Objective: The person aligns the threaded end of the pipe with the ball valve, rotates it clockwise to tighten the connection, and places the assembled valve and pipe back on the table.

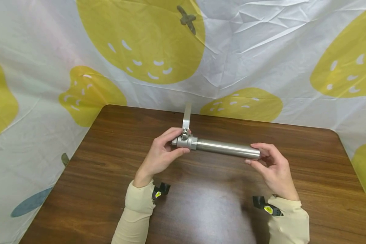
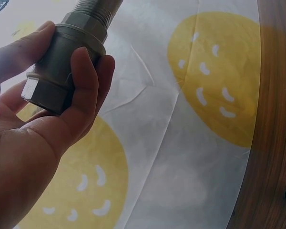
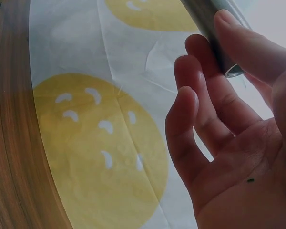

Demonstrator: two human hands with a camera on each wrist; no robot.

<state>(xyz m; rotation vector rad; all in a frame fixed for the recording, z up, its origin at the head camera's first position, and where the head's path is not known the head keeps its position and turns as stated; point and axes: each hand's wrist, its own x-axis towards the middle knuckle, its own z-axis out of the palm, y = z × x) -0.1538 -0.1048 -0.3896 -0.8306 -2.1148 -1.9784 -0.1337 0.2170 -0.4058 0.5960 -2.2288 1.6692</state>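
The left hand point(image 1: 161, 154) holds a metal ball valve point(image 1: 183, 142) with the thumb along the near side and the fingers round the far side; the grip is narrow, closed to the width of the valve body. A flat lever handle point(image 1: 186, 117) rises from the valve just beyond the left fingertips and points away from the forearms, roughly square to the pipe.

The right hand point(image 1: 276, 169) pinches the free end of a smooth steel pipe point(image 1: 225, 148), thumb on the near side and a finger on the far side. In the right wrist view, other fingers curve loosely, apart from the metal, and the pipe's hollow end point(image 3: 234, 71) shows between thumb and palm.

Valve and pipe are joined in one line spanning the gap between the two hands, the pipe's right end sitting slightly nearer to the person. In the left wrist view, a length of exposed thread point(image 2: 102, 12) is visible past the collar above the left thumb, and a hexagonal end point(image 2: 47, 95) sits within the curl of the left fingers.

Below both hands lies a brown wood-grain table point(image 1: 207, 210). Beyond the hands hangs white fabric point(image 1: 231, 67) with yellow fruit prints. Each wrist, behind its hand, carries a small black device point(image 1: 268, 209) beside a cream sleeve point(image 1: 289, 220).
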